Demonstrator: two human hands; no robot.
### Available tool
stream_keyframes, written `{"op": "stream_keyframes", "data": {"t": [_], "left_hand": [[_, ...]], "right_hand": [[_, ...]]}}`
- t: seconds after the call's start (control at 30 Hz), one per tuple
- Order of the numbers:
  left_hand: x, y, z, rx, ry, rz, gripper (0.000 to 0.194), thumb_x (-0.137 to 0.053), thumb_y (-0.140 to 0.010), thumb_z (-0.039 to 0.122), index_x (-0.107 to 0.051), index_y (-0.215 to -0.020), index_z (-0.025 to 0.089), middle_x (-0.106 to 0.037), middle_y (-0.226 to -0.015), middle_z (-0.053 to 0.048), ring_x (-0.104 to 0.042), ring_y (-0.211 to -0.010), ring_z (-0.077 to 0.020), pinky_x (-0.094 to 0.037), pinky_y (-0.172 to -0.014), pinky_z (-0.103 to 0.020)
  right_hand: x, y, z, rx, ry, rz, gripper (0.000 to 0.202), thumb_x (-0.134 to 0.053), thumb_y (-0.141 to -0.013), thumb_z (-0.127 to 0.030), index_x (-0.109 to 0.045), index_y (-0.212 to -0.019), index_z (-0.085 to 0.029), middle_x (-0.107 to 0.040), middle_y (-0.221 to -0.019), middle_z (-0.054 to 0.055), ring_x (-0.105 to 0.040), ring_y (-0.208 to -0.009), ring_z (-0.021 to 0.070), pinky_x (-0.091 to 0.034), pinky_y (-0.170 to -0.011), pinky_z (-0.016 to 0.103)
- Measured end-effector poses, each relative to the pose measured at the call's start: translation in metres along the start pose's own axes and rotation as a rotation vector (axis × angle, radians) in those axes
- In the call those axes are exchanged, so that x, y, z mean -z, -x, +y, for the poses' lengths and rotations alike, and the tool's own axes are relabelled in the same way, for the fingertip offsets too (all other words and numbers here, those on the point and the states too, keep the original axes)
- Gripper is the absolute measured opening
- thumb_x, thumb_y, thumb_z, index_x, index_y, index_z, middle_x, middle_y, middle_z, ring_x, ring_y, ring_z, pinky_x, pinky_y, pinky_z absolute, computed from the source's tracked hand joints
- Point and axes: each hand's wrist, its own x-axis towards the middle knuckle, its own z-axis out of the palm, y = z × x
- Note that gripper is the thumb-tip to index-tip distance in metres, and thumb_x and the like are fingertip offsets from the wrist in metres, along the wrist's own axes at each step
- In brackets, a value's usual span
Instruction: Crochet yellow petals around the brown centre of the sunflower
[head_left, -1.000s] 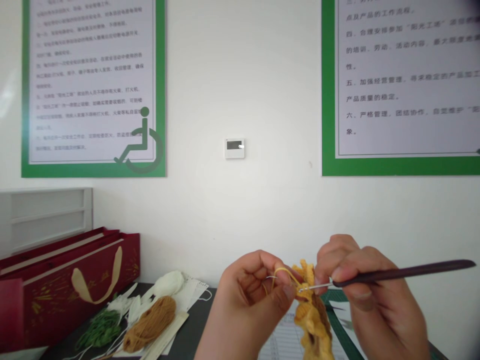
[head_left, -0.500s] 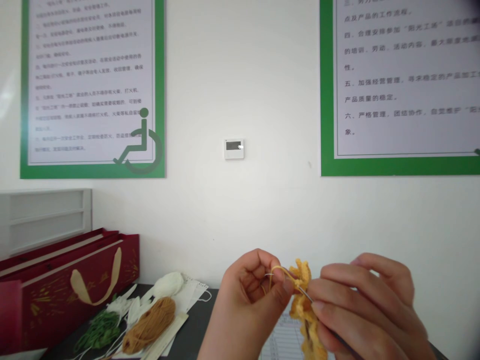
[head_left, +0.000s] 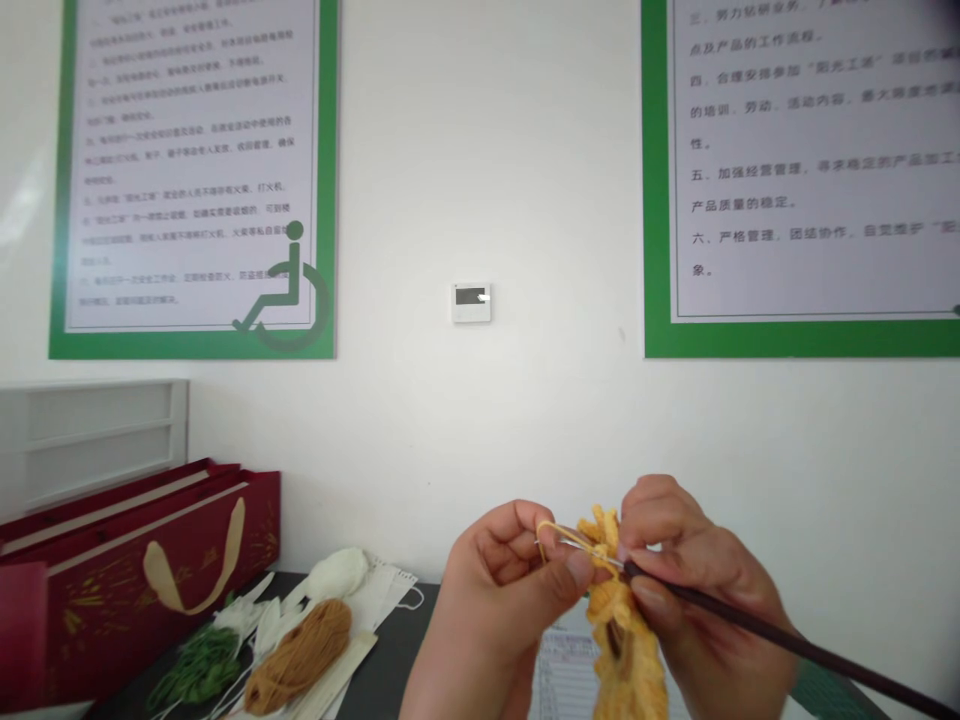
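Note:
A ruffled yellow crochet piece (head_left: 628,640) hangs between my two hands at the lower right of the head view. My left hand (head_left: 502,600) is closed, pinching the piece's upper edge, with a strand of yellow yarn (head_left: 551,526) looped over its index finger. My right hand (head_left: 697,580) is closed around a crochet hook (head_left: 757,622) with a dark handle and a thin metal shaft. The shaft points left and meets the stitches at the top of the piece. Fingers partly hide the hook's tip.
On the dark table (head_left: 390,640) at left lie a brown yarn skein (head_left: 300,655), green yarn (head_left: 196,668) and white yarn (head_left: 341,575). Dark red gift bags (head_left: 150,580) stand behind them at far left. A printed sheet (head_left: 566,670) lies below my hands.
My right hand has turned, so the hook now lies flatter and its long dark handle shows towards the lower right. My left hand keeps its pinch. The view has shifted slightly.

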Motion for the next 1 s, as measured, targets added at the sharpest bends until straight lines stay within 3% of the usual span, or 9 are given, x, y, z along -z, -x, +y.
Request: {"op": "stream_keyframes", "data": {"t": [0.17,0.27,0.4,0.5,0.6,0.7,0.83,0.9,1.0], "left_hand": [[0.006,-0.002,-0.001,0.11,0.1,-0.075,0.025,-0.092,-0.068,0.014,-0.068,-0.075,0.017,-0.07,-0.075,-0.005,-0.066,-0.071,-0.0149,-0.05,-0.072,-0.026],[0.005,-0.001,0.0,0.168,0.129,-0.108,0.023,-0.091,-0.07,0.013,-0.069,-0.075,0.016,-0.07,-0.077,-0.006,-0.064,-0.07,-0.0151,-0.051,-0.07,-0.027],[0.0,0.001,0.002,0.218,0.166,-0.101,0.023,-0.091,-0.066,0.01,-0.071,-0.075,0.015,-0.069,-0.076,-0.005,-0.065,-0.072,-0.0148,-0.052,-0.074,-0.025],[-0.003,0.002,0.003,0.199,0.143,-0.078,0.02,-0.09,-0.068,0.011,-0.072,-0.075,0.015,-0.069,-0.077,-0.004,-0.063,-0.07,-0.0121,-0.051,-0.072,-0.023],[-0.004,0.002,0.005,0.058,0.045,-0.039,0.02,-0.09,-0.071,0.011,-0.071,-0.07,0.016,-0.069,-0.076,-0.003,-0.062,-0.071,-0.0111,-0.051,-0.073,-0.022],[-0.005,0.003,0.005,-0.129,-0.085,0.033,0.023,-0.093,-0.066,0.01,-0.071,-0.064,0.016,-0.07,-0.074,-0.002,-0.066,-0.076,-0.0137,-0.052,-0.074,-0.022],[-0.004,0.005,0.006,-0.202,-0.19,0.068,0.018,-0.091,-0.068,0.012,-0.073,-0.065,0.016,-0.071,-0.075,-0.003,-0.067,-0.08,-0.016,-0.053,-0.074,-0.023],[-0.004,0.006,0.007,-0.226,-0.231,0.055,0.017,-0.089,-0.071,0.014,-0.073,-0.064,0.016,-0.07,-0.076,-0.004,-0.067,-0.083,-0.0175,-0.052,-0.073,-0.023],[-0.002,0.006,0.007,-0.246,-0.292,0.039,0.018,-0.088,-0.072,0.015,-0.073,-0.062,0.017,-0.069,-0.078,-0.005,-0.067,-0.09,-0.0203,-0.052,-0.077,-0.025]], "right_hand": [[-0.01,-0.001,0.002,0.198,0.055,0.15,0.02,-0.065,-0.092,-0.006,-0.068,-0.107,-0.02,-0.068,-0.09,0.003,-0.059,-0.076,0.018,-0.047,-0.067,0.042],[-0.009,-0.001,0.0,0.298,0.18,0.179,0.016,-0.067,-0.089,-0.005,-0.07,-0.098,-0.018,-0.07,-0.09,0.003,-0.06,-0.074,0.0175,-0.048,-0.063,0.041],[-0.01,0.004,-0.004,0.218,0.252,0.229,0.019,-0.062,-0.091,-0.005,-0.069,-0.087,-0.022,-0.068,-0.088,0.002,-0.059,-0.077,0.0182,-0.049,-0.066,0.041],[-0.015,0.006,-0.007,0.245,0.397,0.284,0.02,-0.064,-0.089,-0.006,-0.068,-0.081,-0.025,-0.068,-0.083,0.0,-0.059,-0.074,0.0172,-0.049,-0.067,0.04],[-0.018,0.002,-0.013,0.317,0.534,0.263,0.014,-0.068,-0.091,-0.015,-0.068,-0.082,-0.026,-0.073,-0.078,-0.001,-0.062,-0.067,0.0165,-0.05,-0.069,0.04],[-0.012,-0.004,-0.02,0.269,0.549,0.202,0.008,-0.065,-0.095,-0.023,-0.067,-0.087,-0.025,-0.074,-0.074,-0.001,-0.066,-0.064,0.0173,-0.051,-0.072,0.041],[-0.001,-0.011,-0.029,0.216,0.459,0.094,0.006,-0.065,-0.095,-0.026,-0.067,-0.09,-0.023,-0.07,-0.07,0.0,-0.065,-0.063,0.0172,-0.05,-0.067,0.039],[-0.002,-0.013,-0.031,0.099,0.309,0.148,0.006,-0.063,-0.096,-0.024,-0.067,-0.093,-0.022,-0.064,-0.066,0.0,-0.062,-0.063,0.0172,-0.049,-0.063,0.035],[-0.011,-0.014,-0.031,-0.205,0.012,0.279,0.011,-0.056,-0.101,-0.024,-0.064,-0.094,-0.021,-0.057,-0.066,0.0,-0.056,-0.063,0.0154,-0.047,-0.057,0.03]]}}
